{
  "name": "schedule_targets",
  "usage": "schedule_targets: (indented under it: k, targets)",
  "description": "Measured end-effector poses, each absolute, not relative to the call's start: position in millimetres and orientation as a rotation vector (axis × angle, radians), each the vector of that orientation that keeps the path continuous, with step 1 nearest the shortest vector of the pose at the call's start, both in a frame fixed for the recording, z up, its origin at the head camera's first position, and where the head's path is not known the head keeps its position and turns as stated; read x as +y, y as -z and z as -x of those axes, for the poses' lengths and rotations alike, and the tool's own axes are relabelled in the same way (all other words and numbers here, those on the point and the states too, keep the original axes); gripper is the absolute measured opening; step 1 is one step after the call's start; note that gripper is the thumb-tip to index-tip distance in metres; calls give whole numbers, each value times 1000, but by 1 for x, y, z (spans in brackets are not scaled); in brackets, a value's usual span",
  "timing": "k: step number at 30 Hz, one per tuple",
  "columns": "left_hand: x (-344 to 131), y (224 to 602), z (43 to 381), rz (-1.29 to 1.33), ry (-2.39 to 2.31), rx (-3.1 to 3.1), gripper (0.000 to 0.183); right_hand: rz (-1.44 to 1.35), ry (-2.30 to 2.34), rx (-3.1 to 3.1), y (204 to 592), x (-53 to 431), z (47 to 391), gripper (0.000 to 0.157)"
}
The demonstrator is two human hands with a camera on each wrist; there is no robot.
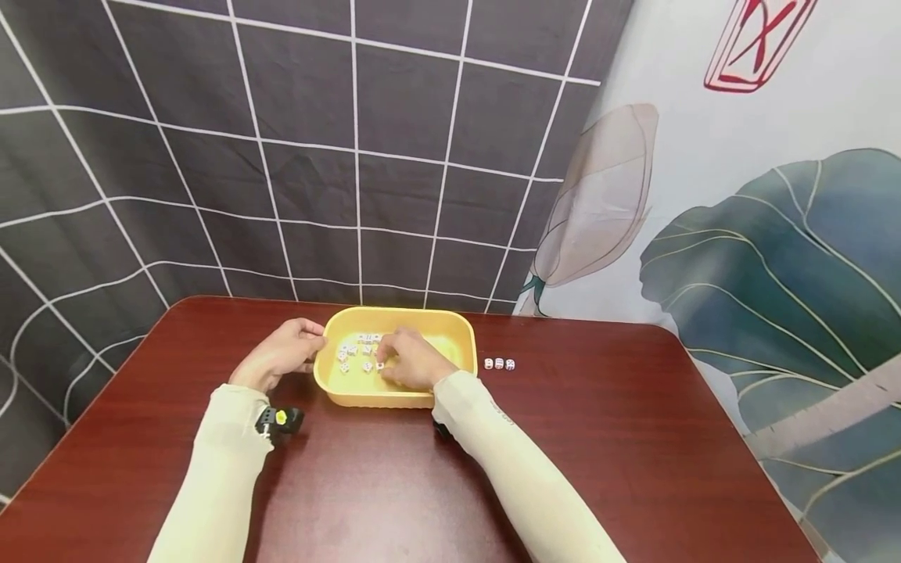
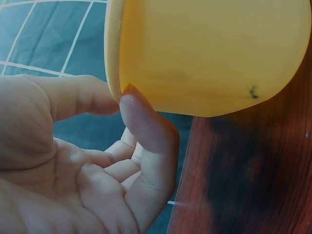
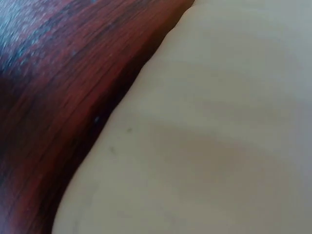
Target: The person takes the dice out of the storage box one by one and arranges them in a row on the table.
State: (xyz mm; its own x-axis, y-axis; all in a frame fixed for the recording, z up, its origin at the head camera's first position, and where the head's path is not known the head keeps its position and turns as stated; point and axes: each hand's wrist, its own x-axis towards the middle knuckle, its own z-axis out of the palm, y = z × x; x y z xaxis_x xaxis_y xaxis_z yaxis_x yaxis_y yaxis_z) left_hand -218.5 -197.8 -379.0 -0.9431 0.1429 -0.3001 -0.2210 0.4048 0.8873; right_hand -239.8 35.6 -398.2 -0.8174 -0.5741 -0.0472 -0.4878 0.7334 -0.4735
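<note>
A yellow plastic basin (image 1: 394, 399) with several white dice (image 1: 345, 367) in its left part stands on the table. My left hand (image 1: 285, 352) is at the basin's left end; in the left wrist view this hand (image 2: 97, 165) pinches the rim between thumb and a finger, the other fingers loosely bent. Inside the basin, my right hand (image 1: 411, 360) reaches down with bent fingers among the dice. A die (image 1: 380, 366) shows beside its fingertips; whether they pinch one is hidden. In the right wrist view a blurred pale surface fills most of the frame, and the hand does not show.
Three dice (image 1: 499, 363) sit in a short row on the table, just right of the basin. The dark red wooden table (image 1: 366, 485) extends toward me. Behind it hangs a grey cloth (image 1: 303, 188) with white grid lines, and a leaf-patterned curtain (image 1: 605, 203) at right.
</note>
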Motion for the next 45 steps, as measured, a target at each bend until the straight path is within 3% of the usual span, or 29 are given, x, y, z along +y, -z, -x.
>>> schedule_targets:
  k: [19, 27, 45]
  targets:
    - [-197, 382, 221, 35, -1585, 2306, 38, 801, 679, 2754, 398, 35, 239, 18]
    - [-198, 382, 220, 38, -1585, 2311, 39, 838, 645, 2780, 402, 35, 241, 8]
    - [-198, 379, 220, 65, -1556, 2328, 39, 908, 589, 2807, 399, 35, 238, 11]
